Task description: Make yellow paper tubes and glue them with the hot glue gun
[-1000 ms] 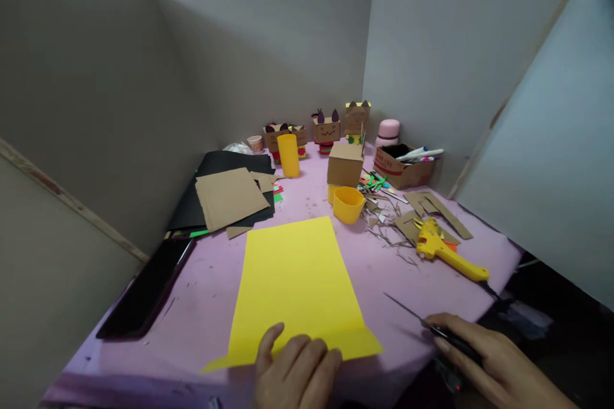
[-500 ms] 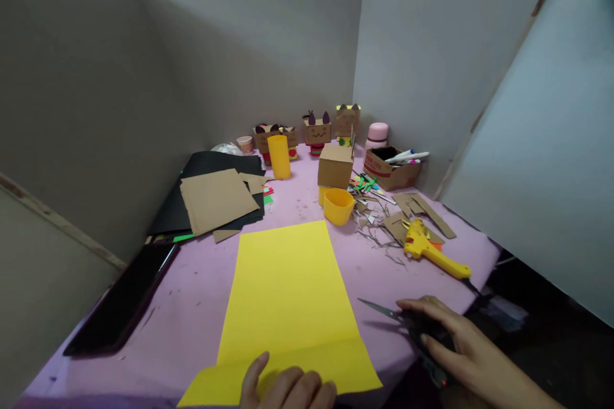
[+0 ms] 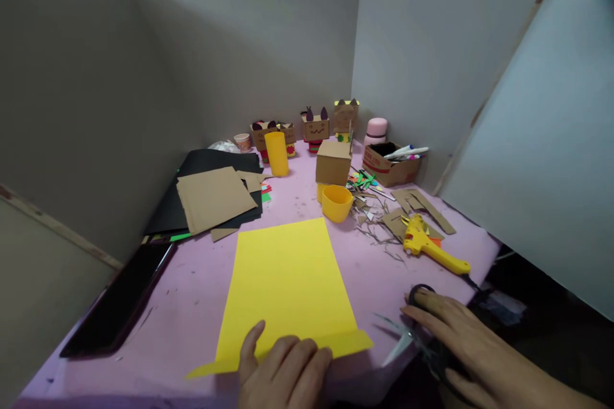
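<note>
Now the left hand presses flat, fingers spread, on the near folded edge of the yellow paper, which stretches toward 12 o'clock; at 3 o'clock the right hand grips black scissors, blades parted, pointing toward 9 o'clock at the paper.

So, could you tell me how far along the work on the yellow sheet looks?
Done: the yellow sheet lies flat with its near edge folded up. In hand: the left hand presses that fold, and the right hand grips the scissors, blades open. Left: no cut shows in the sheet yet.
</note>
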Demonstrator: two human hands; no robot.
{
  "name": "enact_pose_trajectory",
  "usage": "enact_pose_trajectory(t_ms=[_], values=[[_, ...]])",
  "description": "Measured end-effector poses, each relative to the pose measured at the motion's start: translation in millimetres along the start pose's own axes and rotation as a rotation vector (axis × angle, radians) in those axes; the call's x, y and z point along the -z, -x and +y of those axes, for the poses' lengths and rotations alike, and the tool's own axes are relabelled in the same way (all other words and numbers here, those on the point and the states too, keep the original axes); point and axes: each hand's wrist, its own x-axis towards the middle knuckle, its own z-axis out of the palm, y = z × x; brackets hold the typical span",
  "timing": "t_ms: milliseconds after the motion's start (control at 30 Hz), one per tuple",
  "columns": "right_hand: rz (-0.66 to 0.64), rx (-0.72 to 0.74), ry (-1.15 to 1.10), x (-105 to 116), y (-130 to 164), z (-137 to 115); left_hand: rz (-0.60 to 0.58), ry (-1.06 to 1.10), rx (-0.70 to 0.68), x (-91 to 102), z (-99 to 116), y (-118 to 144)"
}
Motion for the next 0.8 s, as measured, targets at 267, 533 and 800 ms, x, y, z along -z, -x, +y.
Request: enact_pose_trajectory(t_ms=[267, 533, 800], values=[[-0.112, -0.023, -0.193, 19, -27, -20, 0.003, 0.069, 0.251, -15.7, -12, -28], [-0.21, 0.055, -0.215, 24, -45, -18, -0.14, -0.061, 0.074, -28.7, -25, -21], [-0.068, 0.103, -0.157, -3, -38, -8, -0.795, 0.288, 0.046, -31.5, -25, -29]])
